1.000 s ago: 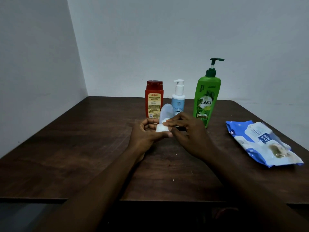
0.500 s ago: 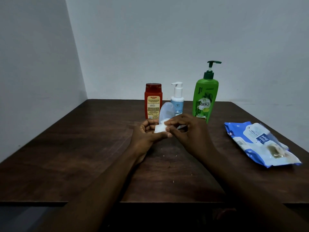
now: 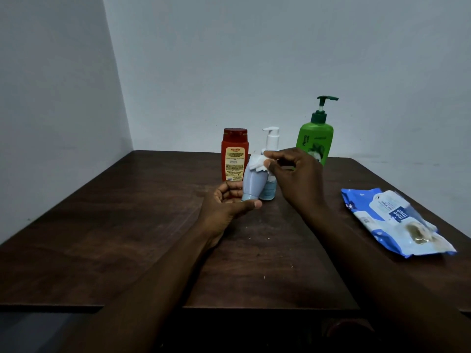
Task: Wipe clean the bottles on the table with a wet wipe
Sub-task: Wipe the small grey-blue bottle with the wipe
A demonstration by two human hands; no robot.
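My left hand (image 3: 226, 203) grips the lower end of a small pale blue bottle (image 3: 253, 183), which it holds upright above the table. My right hand (image 3: 297, 175) pinches a white wet wipe (image 3: 257, 163) against the top end of that bottle. Behind them stand a red bottle (image 3: 234, 155), a white pump bottle (image 3: 270, 141) partly hidden by the blue one, and a tall green pump bottle (image 3: 316, 135).
A blue and white wet wipe pack (image 3: 397, 221) lies at the right of the dark wooden table (image 3: 127, 225). Grey walls close the back and left. Small crumbs dot the table near the front.
The blue bottle has been raised more upright. The wipe has moved from its lower end up to its top end, my right hand with it.
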